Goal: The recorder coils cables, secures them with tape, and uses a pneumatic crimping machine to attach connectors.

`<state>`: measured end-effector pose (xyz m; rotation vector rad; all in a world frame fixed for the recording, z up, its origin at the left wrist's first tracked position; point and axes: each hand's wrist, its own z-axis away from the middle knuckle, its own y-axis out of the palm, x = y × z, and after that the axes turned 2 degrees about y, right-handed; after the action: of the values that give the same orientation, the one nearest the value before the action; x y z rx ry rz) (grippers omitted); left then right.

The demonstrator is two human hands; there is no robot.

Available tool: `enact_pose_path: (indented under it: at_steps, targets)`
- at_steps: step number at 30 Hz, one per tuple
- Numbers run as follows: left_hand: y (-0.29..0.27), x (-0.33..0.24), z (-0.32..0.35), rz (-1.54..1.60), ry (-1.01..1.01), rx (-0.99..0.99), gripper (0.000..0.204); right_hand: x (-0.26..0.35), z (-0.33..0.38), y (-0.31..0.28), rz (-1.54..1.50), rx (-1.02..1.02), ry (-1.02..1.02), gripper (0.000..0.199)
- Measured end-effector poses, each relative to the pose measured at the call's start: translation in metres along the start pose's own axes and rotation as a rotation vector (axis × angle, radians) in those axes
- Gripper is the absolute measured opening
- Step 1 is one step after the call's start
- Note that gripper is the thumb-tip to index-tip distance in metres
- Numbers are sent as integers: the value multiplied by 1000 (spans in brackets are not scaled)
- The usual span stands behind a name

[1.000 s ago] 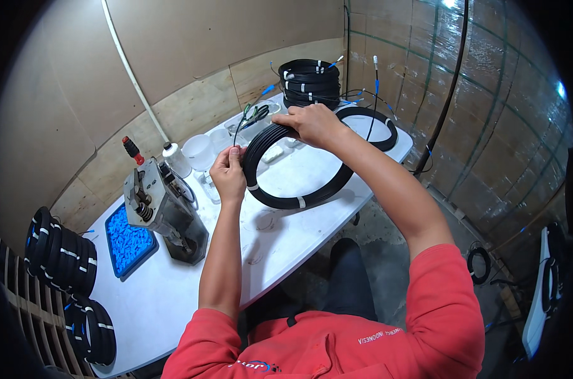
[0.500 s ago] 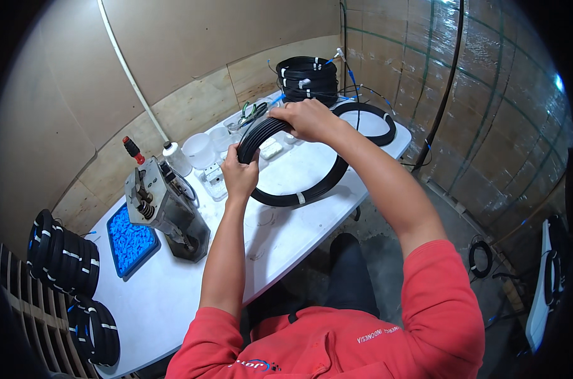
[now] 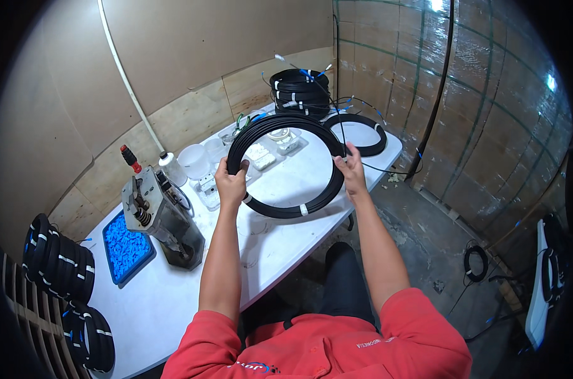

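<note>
A coil of black cable (image 3: 280,121), bound with white tape bands, is held tilted above the white table (image 3: 277,249). My left hand (image 3: 231,182) grips its left side, thumb on the inner edge. On the opposite side my right hand (image 3: 354,172) has the coil between thumb and fingers, with the fingertips pointing up. A loose thin cable passes by my right hand and arcs up toward the stacked coils (image 3: 299,101); a small white tip (image 3: 279,57) shows in the air there. Another black coil (image 3: 378,140) lies flat just beyond my right hand.
Left on the table stand a metal press-like machine (image 3: 163,221) and a blue tray (image 3: 149,256) of small blue pieces. Clear plastic containers (image 3: 193,162) and a white bottle (image 3: 171,165) stand behind. More black coils (image 3: 62,265) sit at the left edge. Wrapped cartons (image 3: 488,126) line the right.
My right hand has moved from the coil's top down to its right side. The coil now faces me more as a full ring. A loose cable end now rises above the stacked coils.
</note>
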<state>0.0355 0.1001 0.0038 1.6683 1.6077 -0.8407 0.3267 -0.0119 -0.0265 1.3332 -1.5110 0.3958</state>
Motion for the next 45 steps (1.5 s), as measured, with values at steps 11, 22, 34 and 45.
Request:
enact_pose_path:
  at_steps: [11, 22, 34, 45]
  targets:
    - [15, -35, 33, -65, -195, -21, 32, 14, -17, 10, 146, -52, 326, 15]
    - [14, -33, 33, 244, -282, -54, 31, 32, -8, -7, 14, 161, 184, 34]
    - [13, -31, 31, 366, -282, -108, 29, 30, 6, 19, 127, -28, 136, 19]
    - [7, -31, 32, 375, -249, -173, 28, 32, 3, 31, 165, -48, 80, 17]
